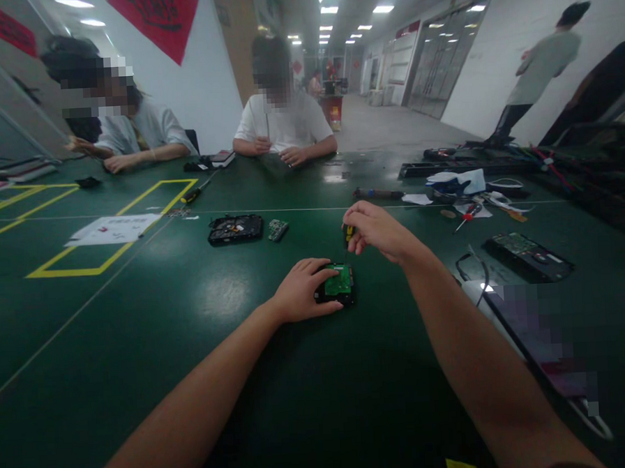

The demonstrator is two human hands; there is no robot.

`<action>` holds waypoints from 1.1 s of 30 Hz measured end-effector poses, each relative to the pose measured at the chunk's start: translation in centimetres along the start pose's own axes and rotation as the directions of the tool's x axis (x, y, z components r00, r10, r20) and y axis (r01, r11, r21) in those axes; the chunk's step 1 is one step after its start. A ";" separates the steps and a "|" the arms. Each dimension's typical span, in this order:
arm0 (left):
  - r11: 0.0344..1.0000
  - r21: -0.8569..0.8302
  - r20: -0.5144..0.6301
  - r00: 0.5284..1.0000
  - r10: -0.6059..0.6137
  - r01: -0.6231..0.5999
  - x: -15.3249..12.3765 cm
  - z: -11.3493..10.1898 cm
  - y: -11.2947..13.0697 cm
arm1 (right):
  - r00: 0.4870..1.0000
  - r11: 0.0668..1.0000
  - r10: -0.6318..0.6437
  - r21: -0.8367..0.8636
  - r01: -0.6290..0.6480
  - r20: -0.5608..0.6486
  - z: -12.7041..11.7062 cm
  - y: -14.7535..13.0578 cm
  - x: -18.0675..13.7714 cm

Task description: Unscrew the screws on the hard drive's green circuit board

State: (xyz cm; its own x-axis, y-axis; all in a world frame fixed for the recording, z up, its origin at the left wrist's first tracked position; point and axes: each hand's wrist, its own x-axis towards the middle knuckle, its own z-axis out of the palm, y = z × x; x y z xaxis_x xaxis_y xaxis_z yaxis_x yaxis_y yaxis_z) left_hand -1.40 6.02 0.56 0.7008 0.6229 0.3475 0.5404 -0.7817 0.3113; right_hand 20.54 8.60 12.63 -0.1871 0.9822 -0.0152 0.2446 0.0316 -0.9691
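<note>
A small hard drive [339,284] with its green circuit board facing up lies on the dark green table [203,351] in front of me. My left hand [301,290] rests on its left side, fingers curled over the edge and pressing it down. Just above the drive's far edge, my right hand [376,229] is closed around a screwdriver with a yellow-and-black handle [348,233], whose tip points down toward the board.
Another opened drive [235,229] and a loose green board [277,229] lie farther back. A paper sheet [114,229] sits inside yellow floor-tape markings. Tools, cables and a circuit board [528,255] clutter the right side. Two people sit across the table; one stands far right.
</note>
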 end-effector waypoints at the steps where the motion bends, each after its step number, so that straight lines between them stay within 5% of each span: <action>1: 1.000 -0.003 0.001 1.000 -0.002 0.002 0.0 0.0 0.0 | 1.000 1.000 0.001 0.006 -0.001 0.003 0.0 0.0 0.0; 14: 1.000 0.007 0.000 1.000 0.009 -0.009 0.0 0.2 -0.2 | 0.994 0.991 -0.109 -0.082 0.109 -0.001 -0.4 0.4 0.2; 19: 1.000 0.003 0.004 1.000 -0.002 0.002 0.0 0.2 -0.3 | 0.995 0.990 -0.070 -0.128 0.060 -0.073 -0.4 0.4 0.2; 33: 1.000 0.013 -0.001 1.000 0.009 -0.009 -0.1 0.3 -0.3 | 0.994 0.988 -0.107 -0.110 0.105 -0.007 -0.4 0.3 0.4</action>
State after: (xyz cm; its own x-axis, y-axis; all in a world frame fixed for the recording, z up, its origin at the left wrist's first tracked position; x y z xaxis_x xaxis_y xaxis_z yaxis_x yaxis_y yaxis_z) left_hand -1.48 6.23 0.18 0.7055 0.6156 0.3511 0.5400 -0.7878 0.2964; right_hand 20.92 9.06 12.41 -0.2052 0.9746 0.0901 0.3265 0.1550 -0.9324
